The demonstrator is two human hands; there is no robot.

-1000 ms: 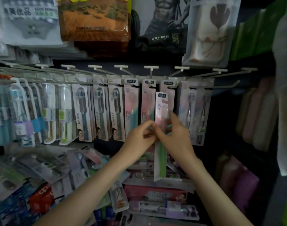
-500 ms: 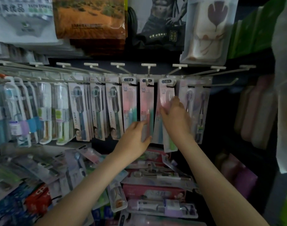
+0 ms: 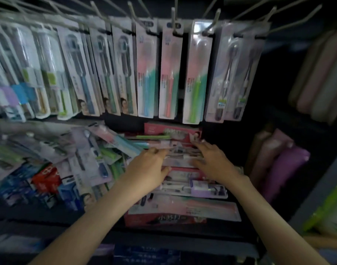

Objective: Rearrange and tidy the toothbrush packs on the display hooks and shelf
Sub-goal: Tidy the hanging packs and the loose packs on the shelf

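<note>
A row of toothbrush packs hangs from wire hooks (image 3: 174,16) across the top. Among them are a blue-brush pack (image 3: 147,73), a pink-brush pack (image 3: 170,73) and a green-brush pack (image 3: 197,77), which hangs straight. Below, on the shelf, lies a stack of flat toothbrush packs (image 3: 181,157). My left hand (image 3: 148,169) rests on the left end of the stack's top pack, thumb under its edge. My right hand (image 3: 213,159) lies flat on the right end, fingers spread. Whether either hand actually grips the pack is unclear.
A jumbled heap of loose toothbrush packs (image 3: 83,155) covers the shelf's left side. A long pink boxed pack (image 3: 183,209) lies at the shelf's front edge. Rolled pink and purple towels (image 3: 282,165) stand to the right. A twin-brush pack (image 3: 232,73) hangs at the row's right end.
The green-brush pack went from my hands onto its hook. Both hands then dropped from the hanging row to the flat packs on the shelf, and the view tilted down.
</note>
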